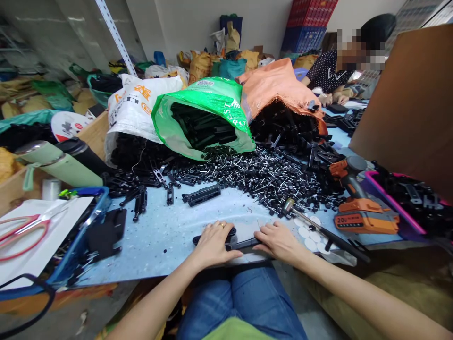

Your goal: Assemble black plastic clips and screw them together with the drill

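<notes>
A long black plastic part lies near the table's front edge, between my two hands. My left hand is closed over its left end, with a ring on one finger and the thumb pointing right. At the other end, the bent fingers of my right hand press on the part; their tips partly hide what they touch. Just beyond my hands lies an assembled black bracket. A heap of black-headed screws spreads behind my right hand, and a black rod with a metal tip lies right of it.
White, green and orange sacks spill black parts at the back. An orange cordless drill stands right, beside a pink-edged bin and cardboard. Scissors lie left on a blue basket. Another person sits back right.
</notes>
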{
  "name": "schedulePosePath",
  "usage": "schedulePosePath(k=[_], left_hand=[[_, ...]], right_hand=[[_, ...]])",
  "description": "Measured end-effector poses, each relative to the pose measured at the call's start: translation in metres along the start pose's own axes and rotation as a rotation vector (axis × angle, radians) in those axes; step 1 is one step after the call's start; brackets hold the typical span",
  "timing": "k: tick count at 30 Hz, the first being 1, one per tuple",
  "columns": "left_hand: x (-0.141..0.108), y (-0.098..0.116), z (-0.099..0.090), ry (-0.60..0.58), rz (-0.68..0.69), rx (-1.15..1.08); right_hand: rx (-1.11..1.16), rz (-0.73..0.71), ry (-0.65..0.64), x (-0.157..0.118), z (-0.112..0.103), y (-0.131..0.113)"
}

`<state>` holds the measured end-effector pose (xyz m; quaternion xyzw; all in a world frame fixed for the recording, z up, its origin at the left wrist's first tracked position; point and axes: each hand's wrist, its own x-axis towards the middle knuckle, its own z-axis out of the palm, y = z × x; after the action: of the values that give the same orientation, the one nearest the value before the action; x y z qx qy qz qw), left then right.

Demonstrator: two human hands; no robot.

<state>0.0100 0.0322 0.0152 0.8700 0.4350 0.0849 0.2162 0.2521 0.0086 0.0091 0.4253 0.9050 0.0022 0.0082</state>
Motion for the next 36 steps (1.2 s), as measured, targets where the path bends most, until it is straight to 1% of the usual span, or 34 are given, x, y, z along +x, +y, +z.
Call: schedulePosePath(k=[4,7,11,15,18,20,22,23,25,27,28,30,31,33,34,36], left_hand=[[-0.004,-0.001,0.005,0.071,0.023,-0.007],[-0.007,-0.003,0.009,0.098,0.049,-0.016],[-0.007,-0.007,0.014,0.132,0.093,-0.002],[-0.009,-0.009,0.016,0.168,0.113,-0.021],[-0.013,-0.007,0.017,0.161,0.098,-0.022],[-0.010,-0.004,0.015,0.110,0.091,-0.007],[0.003,-0.005,0.009,0.072,0.101,0.009],[0.015,-0.007,0.004,0.083,0.097,0.021],[0.050,-0.017,-0.011,0.180,0.031,0.063],[0.092,-0.035,-0.030,0.306,-0.171,0.145],[0.113,-0.046,-0.039,0.332,-0.221,0.157],[0.146,-0.068,-0.054,0.340,-0.264,0.160],[0.158,-0.078,-0.058,0.336,-0.262,0.155],[0.171,-0.090,-0.062,0.335,-0.242,0.148],[0.172,-0.093,-0.062,0.345,-0.225,0.146],[0.165,-0.093,-0.061,0.380,-0.189,0.141]], right_hand=[[-0.083,0.023,0.058,-0.003,-0.014,-0.010],[-0.131,0.026,0.090,-0.002,-0.021,-0.014],[-0.152,0.016,0.092,0.001,-0.029,-0.012],[-0.124,-0.023,0.102,0.005,-0.035,-0.009],[-0.103,-0.051,0.096,0.006,-0.033,-0.004],[-0.083,-0.065,0.081,0.006,-0.028,0.003],[-0.060,-0.068,0.072,0.004,-0.019,0.013],[-0.046,-0.066,0.071,0.003,-0.014,0.019],[-0.010,-0.051,0.074,0.000,-0.004,0.029],[0.039,-0.030,0.077,-0.005,0.004,0.034],[0.065,-0.019,0.076,-0.007,0.007,0.034],[0.101,0.015,0.083,-0.010,0.010,0.032],[0.107,0.041,0.100,-0.009,0.010,0.032],[0.097,0.103,0.165,0.002,0.008,0.034],[0.083,0.132,0.208,0.012,0.006,0.038],[0.041,0.184,0.299,0.042,-0.001,0.051]])
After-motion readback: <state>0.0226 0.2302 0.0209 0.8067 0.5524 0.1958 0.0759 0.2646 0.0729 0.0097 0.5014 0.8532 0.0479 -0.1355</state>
